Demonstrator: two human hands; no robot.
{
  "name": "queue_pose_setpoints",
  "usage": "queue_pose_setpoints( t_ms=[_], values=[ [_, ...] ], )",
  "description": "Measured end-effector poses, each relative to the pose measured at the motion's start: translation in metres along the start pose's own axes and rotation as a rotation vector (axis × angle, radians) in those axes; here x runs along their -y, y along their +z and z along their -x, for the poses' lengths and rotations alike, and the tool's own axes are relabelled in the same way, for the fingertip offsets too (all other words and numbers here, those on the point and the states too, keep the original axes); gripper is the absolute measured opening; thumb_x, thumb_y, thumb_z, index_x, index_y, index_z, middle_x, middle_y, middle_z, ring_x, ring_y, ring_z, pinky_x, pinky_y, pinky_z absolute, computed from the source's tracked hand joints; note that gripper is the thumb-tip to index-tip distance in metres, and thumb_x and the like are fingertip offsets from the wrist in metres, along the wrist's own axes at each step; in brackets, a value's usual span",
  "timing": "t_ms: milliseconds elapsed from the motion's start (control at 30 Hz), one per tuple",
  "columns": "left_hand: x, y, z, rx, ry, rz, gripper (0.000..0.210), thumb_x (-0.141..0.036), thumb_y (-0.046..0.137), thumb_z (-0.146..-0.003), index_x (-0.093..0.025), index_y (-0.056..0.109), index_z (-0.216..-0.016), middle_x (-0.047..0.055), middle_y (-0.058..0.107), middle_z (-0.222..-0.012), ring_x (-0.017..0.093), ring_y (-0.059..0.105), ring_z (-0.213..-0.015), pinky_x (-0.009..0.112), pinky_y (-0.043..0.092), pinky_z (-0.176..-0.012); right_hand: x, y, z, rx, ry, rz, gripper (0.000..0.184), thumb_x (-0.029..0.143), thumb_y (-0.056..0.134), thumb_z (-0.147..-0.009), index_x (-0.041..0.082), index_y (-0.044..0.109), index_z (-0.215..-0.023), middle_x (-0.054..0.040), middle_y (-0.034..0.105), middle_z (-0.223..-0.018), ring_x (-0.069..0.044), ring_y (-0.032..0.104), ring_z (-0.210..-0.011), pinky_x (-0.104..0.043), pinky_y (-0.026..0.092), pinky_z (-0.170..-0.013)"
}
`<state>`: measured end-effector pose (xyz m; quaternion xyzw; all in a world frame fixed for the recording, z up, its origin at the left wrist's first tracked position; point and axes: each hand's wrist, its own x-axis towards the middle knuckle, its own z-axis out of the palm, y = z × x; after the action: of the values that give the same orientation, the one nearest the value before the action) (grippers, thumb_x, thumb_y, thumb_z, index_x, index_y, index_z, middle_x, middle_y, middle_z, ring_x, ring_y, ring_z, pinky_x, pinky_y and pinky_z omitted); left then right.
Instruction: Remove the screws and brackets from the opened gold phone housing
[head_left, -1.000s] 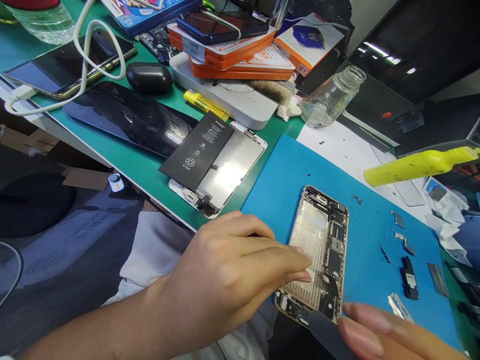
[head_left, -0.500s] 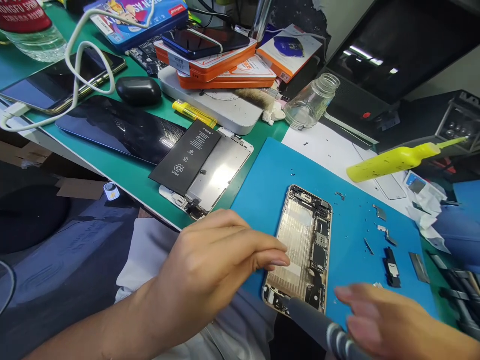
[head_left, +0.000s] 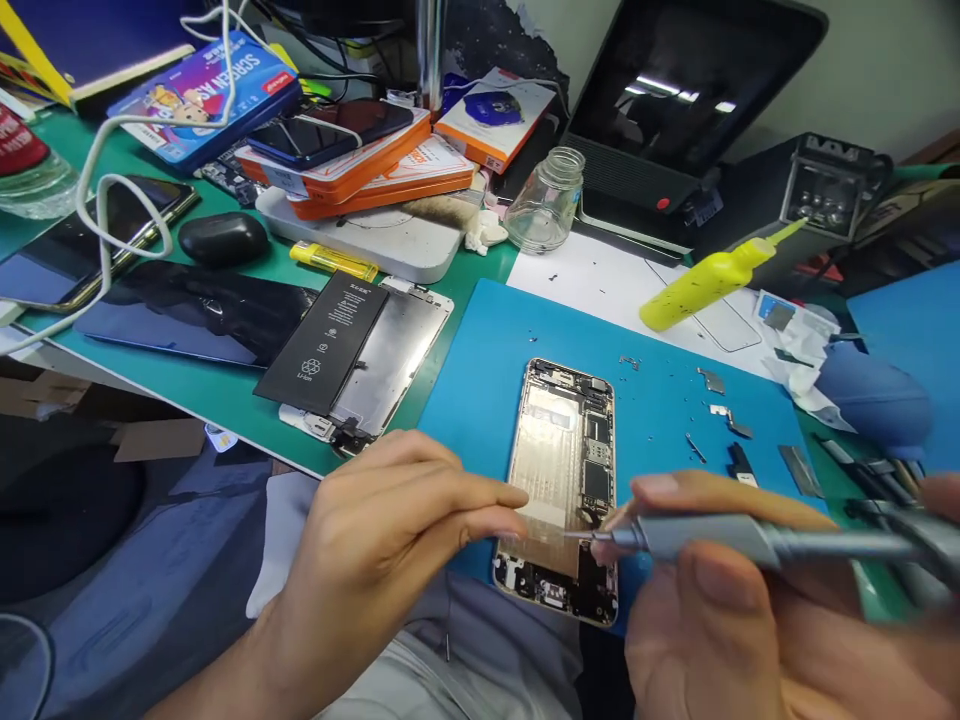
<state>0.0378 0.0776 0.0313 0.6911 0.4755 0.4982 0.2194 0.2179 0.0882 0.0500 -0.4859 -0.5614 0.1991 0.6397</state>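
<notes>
An opened gold phone body (head_left: 559,450) with bare circuit boards lies on a blue mat (head_left: 480,350). My left hand (head_left: 382,530) rests at the phone's lower left edge, its fingertips touching the frame. My right hand (head_left: 720,620) grips a grey screwdriver (head_left: 742,542) held level, its tip pointing left over the phone's lower part. Small metal brackets and screws (head_left: 720,410) lie scattered on the mat to the right of the phone.
A black battery (head_left: 322,340) lies on a detached screen assembly (head_left: 397,350) left of the mat. A yellow squeeze bottle (head_left: 705,285), a glass jar (head_left: 546,200), a blue blower (head_left: 874,400), stacked orange boxes (head_left: 360,175), phones and a white cable crowd the green bench.
My right hand has lifted the screwdriver from below the phone and turned it level, tip over the phone's lower part. The view has shifted, so everything sits further left. My left hand stays at the phone.
</notes>
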Motion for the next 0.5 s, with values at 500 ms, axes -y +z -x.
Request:
queue_pose_setpoints(
  t_ms=[500],
  values=[
    [0.0, 0.002, 0.0, 0.103, 0.063, -0.12, 0.011, -0.032, 0.073, -0.118, -0.03, 0.083, -0.121, -0.013, 0.085, -0.093, 0.005, 0.074, -0.089, 0.022, 0.054, -0.081, -0.003, -0.013, -0.002, 0.265, 0.251, -0.376, 0.053, 0.011, 0.077, -0.115, 0.037, 0.05, -0.153, -0.0028, 0.081, -0.118, -0.024, 0.086, -0.104, -0.026, 0.075, -0.065]
  ],
)
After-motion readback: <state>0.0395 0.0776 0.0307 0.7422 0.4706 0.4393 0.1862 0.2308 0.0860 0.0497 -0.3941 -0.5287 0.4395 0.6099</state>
